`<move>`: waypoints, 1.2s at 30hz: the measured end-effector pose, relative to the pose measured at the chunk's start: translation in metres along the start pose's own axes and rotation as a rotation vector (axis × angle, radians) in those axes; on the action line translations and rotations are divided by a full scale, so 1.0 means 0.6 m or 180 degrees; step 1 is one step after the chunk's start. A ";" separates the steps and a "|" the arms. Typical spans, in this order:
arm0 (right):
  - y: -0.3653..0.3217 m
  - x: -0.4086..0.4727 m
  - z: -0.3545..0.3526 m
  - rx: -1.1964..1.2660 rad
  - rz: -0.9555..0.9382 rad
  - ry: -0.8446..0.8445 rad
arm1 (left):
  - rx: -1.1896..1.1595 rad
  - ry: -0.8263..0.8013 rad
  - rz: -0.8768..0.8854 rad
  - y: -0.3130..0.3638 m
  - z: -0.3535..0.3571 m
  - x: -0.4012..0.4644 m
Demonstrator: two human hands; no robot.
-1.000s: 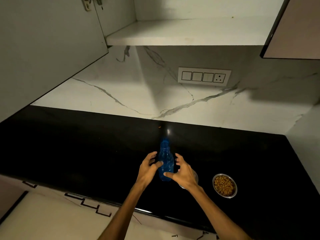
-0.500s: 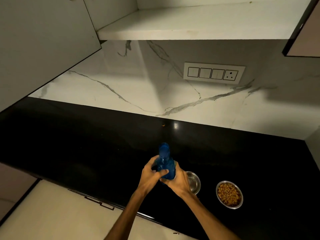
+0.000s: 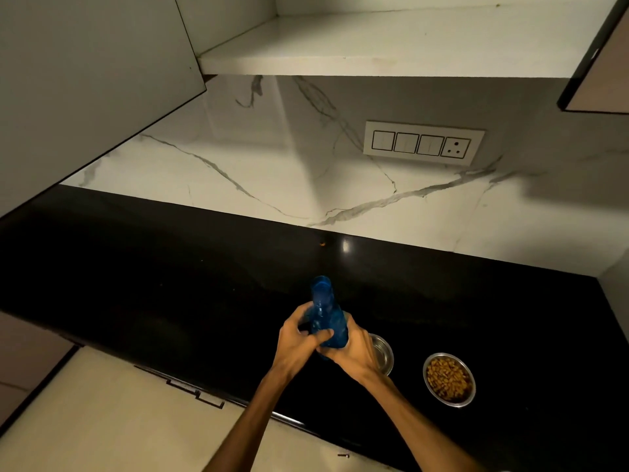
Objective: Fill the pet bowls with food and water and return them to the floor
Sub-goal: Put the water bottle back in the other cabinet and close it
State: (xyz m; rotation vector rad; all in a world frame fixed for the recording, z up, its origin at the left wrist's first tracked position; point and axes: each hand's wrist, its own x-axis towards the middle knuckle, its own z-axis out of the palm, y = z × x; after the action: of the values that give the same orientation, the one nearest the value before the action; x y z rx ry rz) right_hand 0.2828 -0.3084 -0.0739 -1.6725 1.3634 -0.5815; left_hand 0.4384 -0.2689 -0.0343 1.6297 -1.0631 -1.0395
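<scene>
A blue plastic bottle (image 3: 324, 310) stands upright over the black countertop (image 3: 170, 274), held between both hands. My left hand (image 3: 296, 342) grips its left side with the thumb across the front. My right hand (image 3: 354, 352) wraps its lower right side. Just right of my right hand sits a steel bowl (image 3: 383, 356), partly hidden by that hand; its contents cannot be made out. Farther right a second steel bowl (image 3: 449, 379) holds brown kibble.
A white marble backsplash carries a switch panel (image 3: 423, 143). An open upper cabinet door (image 3: 85, 80) hangs at the left, with a white shelf (image 3: 374, 46) above. Pale cabinet fronts (image 3: 119, 420) lie below the counter edge.
Both hands closed from open beside the bottle onto it, and the bottle now sits in their grip. The view has shifted slightly, showing the partly hidden bowl.
</scene>
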 end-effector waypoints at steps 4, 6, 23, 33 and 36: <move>-0.018 -0.009 -0.010 -0.0081 -0.0001 0.0073 | -0.0021 0.0011 0.0102 0.023 -0.006 -0.007; -0.030 -0.014 -0.017 -0.0103 -0.0039 0.0155 | 0.0000 -0.0014 0.0176 0.040 -0.012 -0.009; -0.184 -0.041 -0.093 0.0329 -0.0666 0.0963 | -0.0145 -0.0197 0.1135 0.212 -0.069 -0.014; -0.313 -0.054 -0.159 0.0513 -0.1257 0.1342 | -0.0383 -0.0179 0.1780 0.367 -0.103 -0.033; -0.358 -0.060 -0.180 0.0531 -0.1467 0.1409 | -0.0465 -0.0144 0.1976 0.416 -0.115 -0.039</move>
State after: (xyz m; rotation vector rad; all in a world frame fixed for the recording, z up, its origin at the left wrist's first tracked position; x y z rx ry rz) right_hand 0.3009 -0.3072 0.1683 -1.7910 1.1764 -1.3599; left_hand 0.4504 -0.2864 0.2246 1.0529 -1.3695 -0.7140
